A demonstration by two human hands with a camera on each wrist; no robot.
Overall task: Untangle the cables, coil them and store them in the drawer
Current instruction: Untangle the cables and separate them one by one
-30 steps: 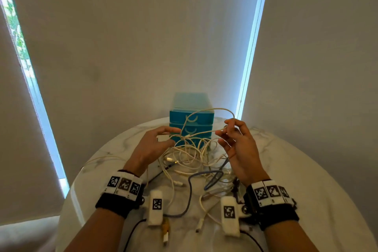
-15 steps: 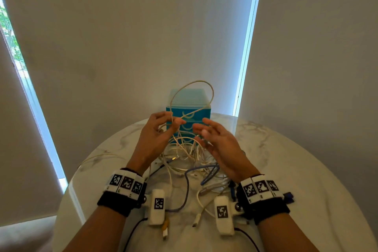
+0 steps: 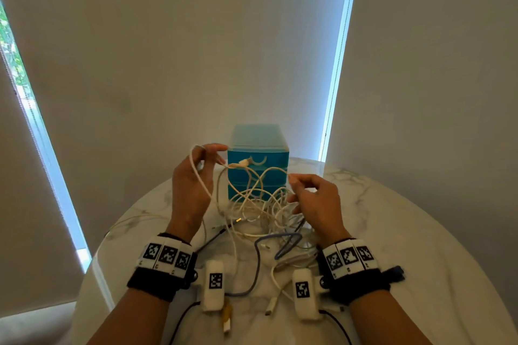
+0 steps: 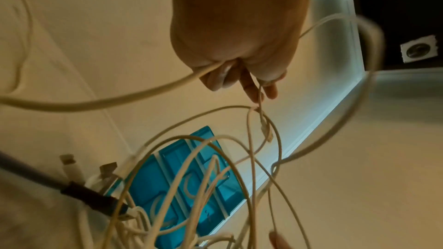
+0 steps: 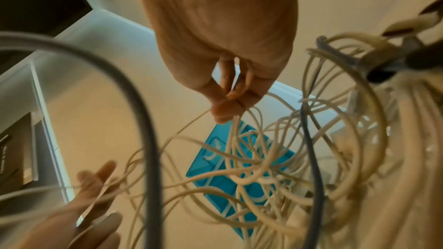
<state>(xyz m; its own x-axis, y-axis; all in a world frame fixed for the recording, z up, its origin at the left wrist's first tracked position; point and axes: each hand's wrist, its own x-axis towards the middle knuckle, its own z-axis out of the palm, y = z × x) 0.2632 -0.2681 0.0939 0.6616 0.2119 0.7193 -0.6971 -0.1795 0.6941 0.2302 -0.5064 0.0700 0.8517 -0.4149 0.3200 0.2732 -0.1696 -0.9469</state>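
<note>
head: left hand (image 3: 193, 185) raised, pinching a white cable (image 3: 200, 179); tangle (image 3: 260, 210) at 4 o'clock of it on table (image 3: 392, 232), before blue drawer unit (image 3: 258, 165); right hand (image 3: 316, 204) curled in strands | left wrist: fingers (image 4: 251, 86) clamped on cable | right wrist: fingertips (image 5: 225, 109) pinching strands at 6 o'clock

Head cam: high up, facing fwd and down over both forearms at the round desk (image 3: 420, 232), blinds behind; mid-distance, wide angle. Left wrist cam: under the wrist, very close, looking along the left hand (image 4: 239, 31) toward the cables (image 4: 191, 177). Right wrist cam: same setup, along the right hand (image 5: 227, 35). All three share the cable tangle and the blue drawer box (image 3: 258, 173). Right wrist cam also catches the other hand, bottom left.
</note>
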